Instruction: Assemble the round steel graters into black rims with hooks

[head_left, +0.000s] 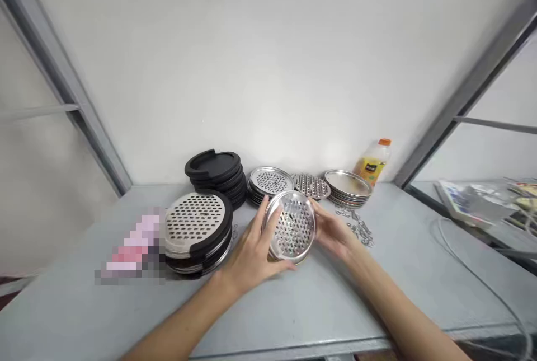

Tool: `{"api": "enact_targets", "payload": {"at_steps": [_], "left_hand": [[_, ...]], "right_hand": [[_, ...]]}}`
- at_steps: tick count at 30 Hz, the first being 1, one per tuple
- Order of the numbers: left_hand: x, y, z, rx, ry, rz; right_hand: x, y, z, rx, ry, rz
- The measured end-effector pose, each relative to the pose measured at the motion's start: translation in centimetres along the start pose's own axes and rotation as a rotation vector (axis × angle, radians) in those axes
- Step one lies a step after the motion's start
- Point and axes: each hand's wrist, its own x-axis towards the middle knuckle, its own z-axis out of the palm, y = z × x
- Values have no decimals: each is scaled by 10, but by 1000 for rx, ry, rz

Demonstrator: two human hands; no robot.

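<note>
Between my hands, tilted up above the table, is a round metal grater plate with a shiny raised rim. My left hand grips its left side, fingers across the rim and thumb along the lower edge. On the right edge my right hand is closed, with its fingertips partly hidden behind the plate. To the left stands a stack of grater discs in black holders. Behind the held plate are another stack of graters, a loose grater disc and a stack of plain metal discs.
A pile of black plastic rings stands against the wall. Small metal clips lie right of my right hand, near a bottle with an orange cap. A pale cable runs along the right. A pixelated pink item lies left.
</note>
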Motion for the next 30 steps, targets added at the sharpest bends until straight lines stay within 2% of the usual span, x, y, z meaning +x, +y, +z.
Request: {"api": "enact_targets", "payload": {"at_steps": [5,10,13,16,19,21,26,30], "left_hand": [[-1,3,-6,40,-76,1],[-1,1,-4,93,-44,-28],[-2,4,-5,83,-12,-60],[-4,10,-5,33,-20,-181],[-9,14,0,-26,-65,-318],[-13,13,5,-47,-100,-370],[-17,0,16,-50,-109,-355],[-13,-12,20,-44,-96,-318]], "right_hand": [[-2,8,-1,-40,-21,4],[-7,6,2,-180,115,-73],[-9,7,4,-359,179,-198],[-10,12,4,-509,137,-296],[-10,17,2,-586,54,-291],[-9,18,0,-636,45,-294],[-7,21,-5,-880,100,-290],[-1,23,-12,-1165,65,-375]]}}
